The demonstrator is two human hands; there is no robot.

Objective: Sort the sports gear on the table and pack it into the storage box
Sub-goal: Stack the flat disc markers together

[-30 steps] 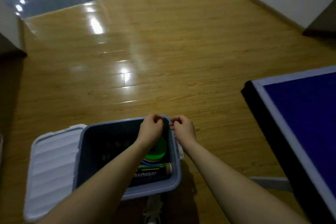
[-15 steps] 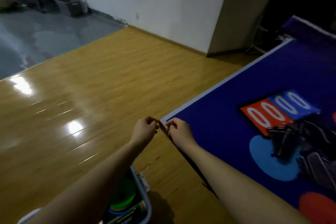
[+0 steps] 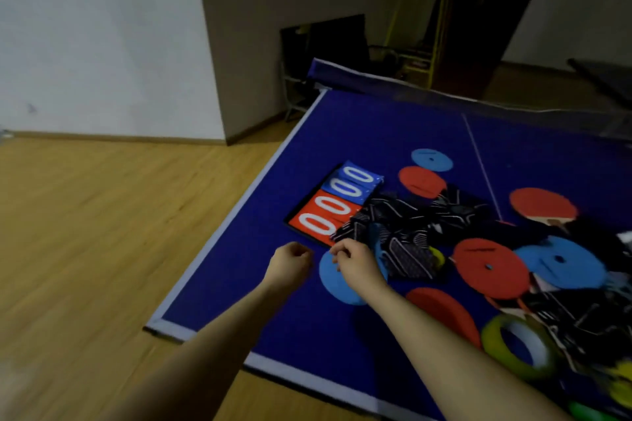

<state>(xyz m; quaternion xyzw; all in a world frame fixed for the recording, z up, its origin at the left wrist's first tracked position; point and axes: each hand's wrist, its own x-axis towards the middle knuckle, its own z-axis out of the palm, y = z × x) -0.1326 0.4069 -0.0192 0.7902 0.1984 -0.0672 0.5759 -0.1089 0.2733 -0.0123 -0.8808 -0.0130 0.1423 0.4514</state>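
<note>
1. Gear is on the table [image 3: 342, 133], clustered toward its right: scoreboard [image 3: 337, 203], black patterned cloth [image 3: 410, 232], blue disc [image 3: 333, 278] under my right hand, red discs [image 3: 489, 267], paddle [image 3: 543, 205], yellow ring [image 3: 519, 347]. The storage box is out of view.
2. Left hand [image 3: 290, 265]: over bare table just left of the blue disc, fingers curled into a loose fist, holding nothing.
3. Right hand [image 3: 355, 263]: above the blue disc's far edge, beside the cloth corner and the scoreboard's near corner. Fingers are curled, tips close together. Can't tell whether they touch the cloth or disc; nothing looks lifted.
4. Handling guesses:
   - Discs: thin, light, flexible, lying flat. Hard to pinch from above, so slide one to the table edge or peel up a rim; they should stack.
   - Cloth: soft, limp, drapes over other gear. Bunch it with a full hand so it doesn't drag discs along.
   - Scoreboard: stiff, flip cards may flop. Grip both long sides, keep it level.
   - Ring: light, hook through the hole.
</note>
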